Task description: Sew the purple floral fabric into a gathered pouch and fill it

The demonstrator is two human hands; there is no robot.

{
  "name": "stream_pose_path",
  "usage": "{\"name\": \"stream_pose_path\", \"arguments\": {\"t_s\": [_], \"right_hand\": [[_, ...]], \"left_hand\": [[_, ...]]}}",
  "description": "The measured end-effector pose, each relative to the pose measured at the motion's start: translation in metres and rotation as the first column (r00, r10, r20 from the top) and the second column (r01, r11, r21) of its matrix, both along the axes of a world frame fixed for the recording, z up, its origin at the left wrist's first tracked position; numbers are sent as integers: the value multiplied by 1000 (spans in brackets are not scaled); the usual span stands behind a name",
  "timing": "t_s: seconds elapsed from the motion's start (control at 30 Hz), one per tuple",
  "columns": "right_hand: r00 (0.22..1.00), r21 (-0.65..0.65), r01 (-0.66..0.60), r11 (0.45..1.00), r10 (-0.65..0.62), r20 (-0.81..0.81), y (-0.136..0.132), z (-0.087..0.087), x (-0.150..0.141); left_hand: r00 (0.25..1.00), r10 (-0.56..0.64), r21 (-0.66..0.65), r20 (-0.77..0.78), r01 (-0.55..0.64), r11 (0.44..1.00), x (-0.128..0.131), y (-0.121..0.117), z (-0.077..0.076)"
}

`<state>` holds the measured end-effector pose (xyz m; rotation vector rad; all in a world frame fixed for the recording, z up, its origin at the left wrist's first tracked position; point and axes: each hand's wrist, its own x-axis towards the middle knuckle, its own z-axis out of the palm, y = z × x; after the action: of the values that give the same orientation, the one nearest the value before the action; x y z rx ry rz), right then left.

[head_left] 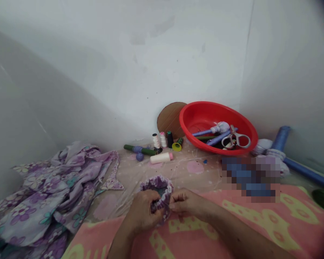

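Observation:
A ring of gathered purple floral fabric (167, 193), ruffled along its rim, is held up at the middle front over a pink and yellow cloth. Its near left side is gripped by my left hand (145, 208), the thumb on the outside and other fingers partly hidden by the ruffles. At the ring's right edge, the fingers of my right hand (185, 204) are pinched together close against the fabric. Whatever lies between those fingertips is too small to make out.
Crumpled purple floral fabric (51, 194) is heaped at the left. Thread spools (163, 139) and a lying white spool (161, 158) stand ahead. A red basin (218, 108) at the back right holds scissors (236, 139) and wrapped sticks. Blue tubes lie far right.

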<state>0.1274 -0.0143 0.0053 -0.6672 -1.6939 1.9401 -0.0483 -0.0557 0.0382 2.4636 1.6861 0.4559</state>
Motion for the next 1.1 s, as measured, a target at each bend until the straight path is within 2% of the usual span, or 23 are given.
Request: {"name": "stream_pose_path", "arguments": {"t_s": [0.13,0.17,0.27,0.33,0.4,0.47,0.57,0.6,0.63,0.67,0.7,0.77,0.83,0.87,1.0,1.1], "right_hand": [[999,269,-27,963,19,34,-5,5,-1],[999,354,-3,935,-9,33,-7,7,-2],[991,582,99,807,-132,16,-12,9,-6],[982,614,156,773,-187,-14,-13,7,-8],[978,541,202,817,-197,-68,-11,5,-8],[975,421,218,881,-179,-130,-7,2,-7],[967,290,222,931,-173,-186,-3,0,-5],[964,267,227,937,-177,-198,-3,-1,-5],[961,251,234,939,-184,-208,-2,-1,-5],[957,237,243,941,-192,-219,-2,-1,-6],[952,221,253,942,-201,-231,-3,-1,-6],[938,188,281,941,-228,-260,-2,-1,-7],[921,132,308,942,-261,-289,1,-2,-7],[915,93,311,946,-271,-300,3,-3,-6],[863,-36,330,943,-317,-394,12,-4,-2],[799,-124,319,939,-337,-498,17,-2,1]], "left_hand": [[997,-28,23,-70,30,999,3,-1,-4],[995,-27,41,-93,31,999,5,-2,-4],[991,-44,84,-124,54,995,12,-6,-3],[994,-63,85,-84,70,994,13,-8,1],[999,-45,73,16,43,996,9,-9,5],[983,38,72,181,-52,996,-3,-6,8],[866,281,108,414,-353,929,-27,0,7],[818,348,94,457,-434,896,-35,3,6],[799,381,75,464,-465,882,-41,6,4],[804,384,61,453,-458,887,-46,8,2],[836,332,81,437,-404,911,-49,9,1],[914,116,152,388,-187,971,-49,10,1],[939,-98,192,330,34,981,-41,9,4],[938,-157,195,308,99,976,-36,8,5],[973,-120,199,196,80,977,-16,7,4],[992,-71,260,105,41,965,-12,9,-2]]}}
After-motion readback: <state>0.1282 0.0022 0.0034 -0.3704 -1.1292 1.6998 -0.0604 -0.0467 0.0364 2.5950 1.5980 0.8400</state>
